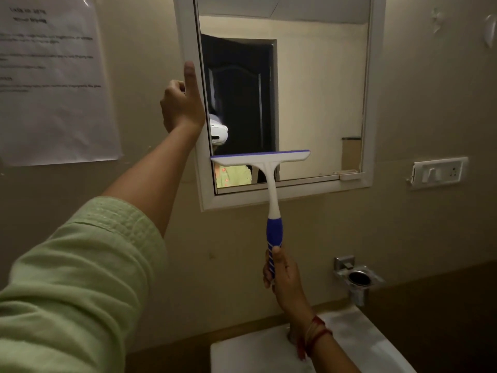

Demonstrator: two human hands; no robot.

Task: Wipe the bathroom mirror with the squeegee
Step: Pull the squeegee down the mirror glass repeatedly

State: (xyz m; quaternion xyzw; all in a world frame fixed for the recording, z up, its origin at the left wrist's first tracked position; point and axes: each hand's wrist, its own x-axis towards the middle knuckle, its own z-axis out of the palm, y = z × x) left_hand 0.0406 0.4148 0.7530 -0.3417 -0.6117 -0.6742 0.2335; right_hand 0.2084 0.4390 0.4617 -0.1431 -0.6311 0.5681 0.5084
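The bathroom mirror (317, 98) hangs on the wall in a white frame (188, 36). A white squeegee with a blue grip (271, 184) is held upright, its blade lying across the lower left part of the glass. My right hand (282, 275) is closed around the bottom of the blue handle. My left hand (183, 103) grips the frame's left edge, thumb pointing up along it. The glass reflects a dark door, a white headset and a green shirt.
A printed paper notice (53, 82) is stuck to the wall on the left. A switch plate (438, 172) and a chrome holder (357, 278) sit at the right. A white basin (349, 343) lies below, under my right wrist.
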